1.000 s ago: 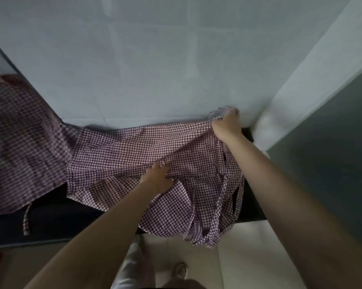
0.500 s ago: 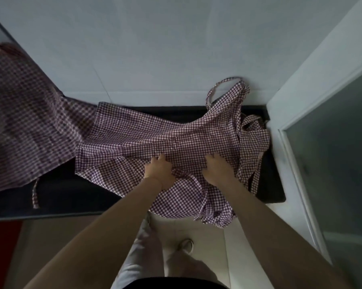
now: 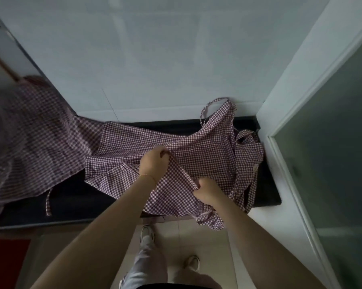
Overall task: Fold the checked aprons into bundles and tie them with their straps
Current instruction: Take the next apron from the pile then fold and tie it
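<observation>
Pale wall (image 3: 155, 49) fills the upper part of the view, with a white frame (image 3: 301, 80) and a frosted pane (image 3: 342, 163) running down the right side. Below it a black counter (image 3: 75, 201) stretches from left to right, ending against the frame. A second checked cloth (image 3: 29, 142), blurred, hangs over the counter's left end, a strap (image 3: 48, 202) dangling from its lower edge. The purple-and-white checked apron (image 3: 207, 151) lies spread and rumpled across the counter's middle and right, its near edge drooping over the front, its neck loop (image 3: 212, 103) resting up against the wall and its tangled ties (image 3: 246, 163) bunched at the right end. Both of the person's bare arms reach in from below. The left hand (image 3: 153, 161) pinches a fold of the apron near its centre, fingers curled into the fabric. The right hand (image 3: 209, 190), nearer the counter's front edge, grips a gathered ridge of the same cloth in a closed fist. Beneath the counter, on a tiled floor (image 3: 213, 243), stand two shoes (image 3: 146, 232).
</observation>
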